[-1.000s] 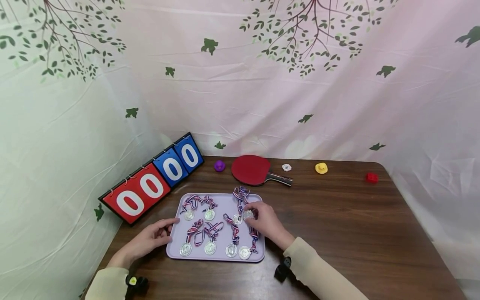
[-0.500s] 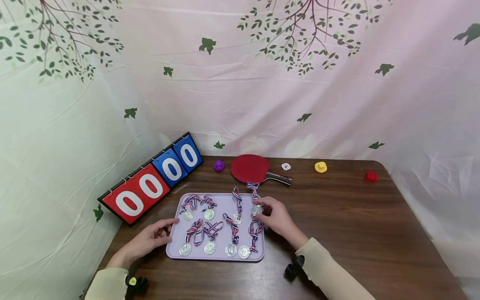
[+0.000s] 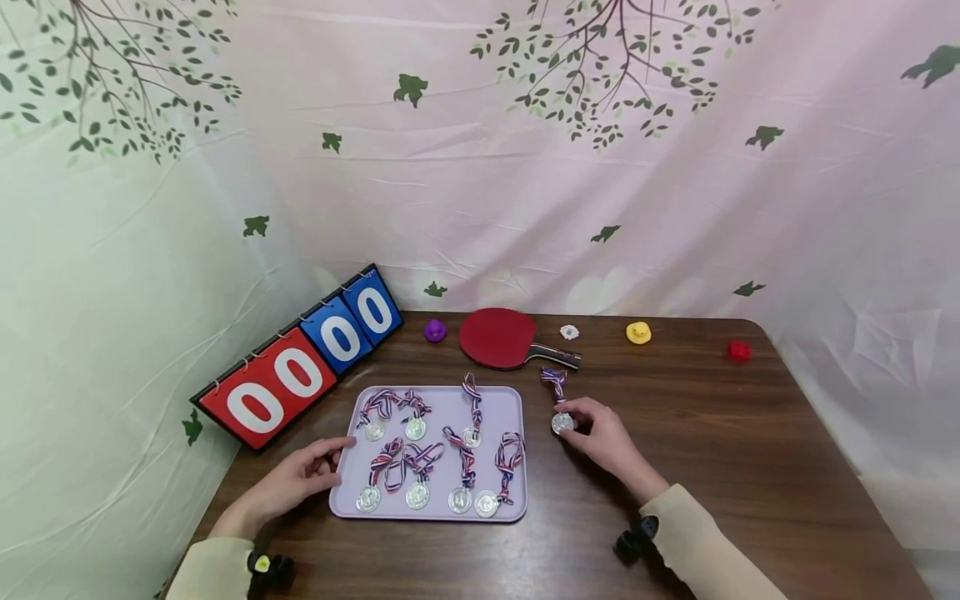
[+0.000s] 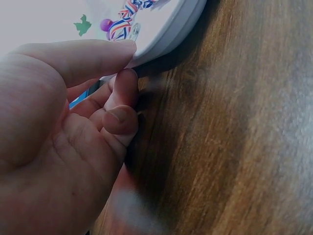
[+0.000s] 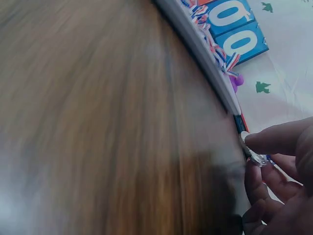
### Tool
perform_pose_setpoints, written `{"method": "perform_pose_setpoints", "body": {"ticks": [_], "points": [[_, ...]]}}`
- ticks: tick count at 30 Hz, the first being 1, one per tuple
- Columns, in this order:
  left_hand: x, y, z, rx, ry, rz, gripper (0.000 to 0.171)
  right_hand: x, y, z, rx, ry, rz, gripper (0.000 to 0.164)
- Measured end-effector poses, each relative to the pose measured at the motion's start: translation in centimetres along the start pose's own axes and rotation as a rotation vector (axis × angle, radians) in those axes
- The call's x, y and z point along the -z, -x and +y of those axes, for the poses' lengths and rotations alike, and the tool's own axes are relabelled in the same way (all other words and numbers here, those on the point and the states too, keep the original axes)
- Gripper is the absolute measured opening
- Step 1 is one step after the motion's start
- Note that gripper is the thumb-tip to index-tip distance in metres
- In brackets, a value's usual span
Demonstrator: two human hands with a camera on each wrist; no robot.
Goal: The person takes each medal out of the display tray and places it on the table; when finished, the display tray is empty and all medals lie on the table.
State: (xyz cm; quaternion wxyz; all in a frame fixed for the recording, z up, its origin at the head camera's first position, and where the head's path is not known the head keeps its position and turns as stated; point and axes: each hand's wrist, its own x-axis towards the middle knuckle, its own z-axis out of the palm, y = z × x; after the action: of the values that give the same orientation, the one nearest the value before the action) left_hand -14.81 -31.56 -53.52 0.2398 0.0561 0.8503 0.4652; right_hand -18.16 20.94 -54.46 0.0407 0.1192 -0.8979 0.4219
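Near, at the left: left hand point(image 3: 296, 479) resting on the table point(image 3: 712, 467), thumb and curled fingers point(image 4: 120, 115) touching the near left edge of the purple tray point(image 3: 510, 398). On the tray: seven medals with striped ribbons. Right of the tray, off it: right hand point(image 3: 603, 433) pinching a silver medal point(image 3: 562, 423) between thumb and fingertips, ribbon point(image 3: 554, 381) trailing away on the wood. Medal face partly hidden, blurry in the wrist view. Farther back: red paddle point(image 3: 498, 337), scoreboard point(image 3: 300, 362) at far left.

head: high, facing down-forward | wrists: close, low | shared: tray point(image 3: 517, 400) edge
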Motion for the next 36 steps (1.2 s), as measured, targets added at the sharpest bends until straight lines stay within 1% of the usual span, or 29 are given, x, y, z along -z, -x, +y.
{"method": "perform_pose_setpoints", "body": {"ticks": [9,12,18,20,23,28,33,36], "points": [[-0.1,0.1,0.2,-0.006,-0.016,-0.005,0.052,0.6,0.3,0.4,0.051,0.148,-0.042,0.030],[-0.1,0.2,0.3,-0.009,-0.024,-0.005,0.053,0.5,0.4,0.5,0.047,0.181,-0.051,0.031],[-0.1,0.1,0.3,0.010,-0.028,0.009,0.052,0.7,0.5,0.4,0.038,0.205,-0.068,0.032],[-0.1,0.1,0.3,0.014,-0.024,0.010,0.052,0.8,0.4,0.4,0.048,0.198,-0.061,0.032],[-0.1,0.1,0.2,0.010,-0.017,0.008,0.053,0.7,0.3,0.1,0.062,0.167,-0.028,0.031],[-0.1,0.1,0.0,0.013,-0.016,0.009,0.053,-0.6,-0.4,-1.3,0.126,0.119,0.018,0.028],[-0.1,0.1,0.2,0.009,-0.018,0.009,0.054,-2.8,-1.4,-3.6,0.196,0.071,0.006,0.022],[-0.1,0.1,0.3,0.010,-0.022,0.008,0.055,-4.4,-2.1,-5.3,0.240,0.080,-0.025,0.017]]}}
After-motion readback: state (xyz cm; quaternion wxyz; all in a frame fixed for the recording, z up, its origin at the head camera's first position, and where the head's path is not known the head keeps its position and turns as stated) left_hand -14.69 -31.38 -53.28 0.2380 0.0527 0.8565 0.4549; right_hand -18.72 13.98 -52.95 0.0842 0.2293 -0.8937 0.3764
